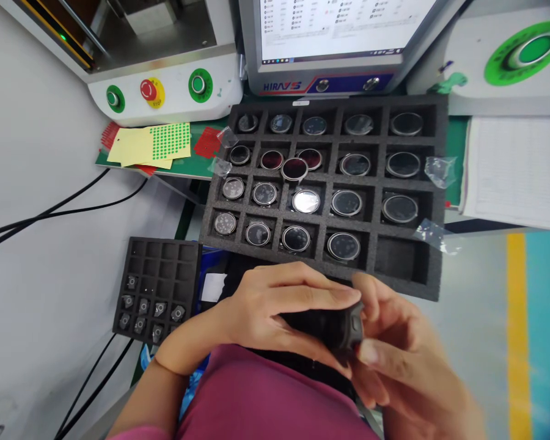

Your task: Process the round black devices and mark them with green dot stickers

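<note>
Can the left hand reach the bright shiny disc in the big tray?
Looks like it: the disc lies ahead in an open-topped compartment, though the left hand is holding a dark device.

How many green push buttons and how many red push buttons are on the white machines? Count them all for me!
Green push buttons: 3
Red push button: 1
Total: 4
</note>
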A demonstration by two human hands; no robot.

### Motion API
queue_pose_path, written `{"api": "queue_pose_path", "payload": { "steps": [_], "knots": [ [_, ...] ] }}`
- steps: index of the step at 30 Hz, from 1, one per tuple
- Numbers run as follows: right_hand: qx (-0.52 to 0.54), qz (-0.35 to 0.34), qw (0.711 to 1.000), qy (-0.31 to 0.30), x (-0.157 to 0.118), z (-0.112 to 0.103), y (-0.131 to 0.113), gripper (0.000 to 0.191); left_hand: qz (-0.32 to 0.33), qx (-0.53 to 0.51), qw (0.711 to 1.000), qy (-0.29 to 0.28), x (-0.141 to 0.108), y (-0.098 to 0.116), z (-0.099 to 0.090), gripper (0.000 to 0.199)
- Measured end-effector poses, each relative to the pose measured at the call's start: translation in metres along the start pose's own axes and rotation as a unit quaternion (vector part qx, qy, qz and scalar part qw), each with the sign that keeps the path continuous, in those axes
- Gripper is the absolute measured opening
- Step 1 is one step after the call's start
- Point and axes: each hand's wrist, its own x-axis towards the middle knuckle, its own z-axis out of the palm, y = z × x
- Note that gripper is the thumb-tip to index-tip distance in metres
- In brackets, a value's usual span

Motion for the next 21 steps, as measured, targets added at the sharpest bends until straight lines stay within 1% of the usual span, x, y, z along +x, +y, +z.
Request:
{"api": "queue_pose_path", "payload": {
  "steps": [3, 5, 7, 8, 9, 10, 11, 13, 14, 15, 16, 17, 18, 19, 21],
  "knots": [
    [0.023, -0.015, 1.0, 0.016, 0.002, -0.001, 0.005, 0.042, -0.003, -0.017, 1.0, -0.002, -0.002, 0.0, -0.001, 0.073],
    [0.011, -0.006, 1.0, 0.007, 0.003, -0.001, 0.007, 0.046, -0.018, -0.05, 0.999, 0.011, -0.003, 0.0, 0.0, 0.072],
    [0.001, -0.008, 1.0, 0.004, 0.003, 0.0, 0.004, 0.046, -0.07, -0.126, 0.989, 0.019, -0.003, 0.002, 0.002, 0.07],
    [-0.007, -0.028, 0.999, 0.016, 0.004, 0.001, 0.001, 0.045, -0.104, -0.186, 0.977, 0.022, -0.003, 0.003, 0.004, 0.067],
    [-0.021, -0.066, 0.997, 0.041, 0.005, 0.002, -0.002, 0.042, -0.142, -0.258, 0.955, 0.024, -0.002, 0.003, 0.005, 0.063],
    [-0.044, -0.117, 0.989, 0.077, 0.007, 0.003, -0.005, 0.039, -0.18, -0.335, 0.924, 0.025, -0.002, 0.004, 0.007, 0.056],
    [-0.074, -0.177, 0.974, 0.121, 0.009, 0.003, -0.007, 0.035, -0.219, -0.408, 0.886, 0.023, -0.001, 0.005, 0.009, 0.049],
    [-0.137, -0.274, 0.929, 0.209, 0.013, 0.003, -0.008, 0.025, -0.299, -0.509, 0.807, 0.014, 0.001, 0.007, 0.013, 0.038],
    [-0.161, -0.296, 0.911, 0.237, 0.014, 0.002, -0.006, 0.02, -0.334, -0.535, 0.776, 0.015, 0.002, 0.008, 0.015, 0.037],
    [-0.179, -0.3, 0.903, 0.251, 0.015, 0.001, -0.003, 0.02, -0.365, -0.548, 0.753, 0.018, 0.003, 0.009, 0.017, 0.038],
    [-0.193, -0.288, 0.905, 0.247, 0.015, 0.001, 0.001, 0.024, -0.389, -0.548, 0.741, 0.024, 0.004, 0.011, 0.019, 0.038],
    [-0.203, -0.266, 0.914, 0.228, 0.015, 0.0, 0.005, 0.027, -0.406, -0.535, 0.74, 0.032, 0.005, 0.013, 0.02, 0.037],
    [-0.209, -0.242, 0.925, 0.204, 0.014, 0.001, 0.008, 0.027, -0.42, -0.512, 0.748, 0.042, 0.006, 0.016, 0.022, 0.035],
    [-0.209, -0.224, 0.935, 0.179, 0.012, 0.002, 0.011, 0.026, -0.431, -0.478, 0.764, 0.047, 0.006, 0.019, 0.023, 0.031],
    [-0.198, -0.206, 0.947, 0.146, 0.01, 0.006, 0.014, 0.02, -0.437, -0.392, 0.808, 0.045, 0.006, 0.025, 0.024, 0.024]
  ]
}}
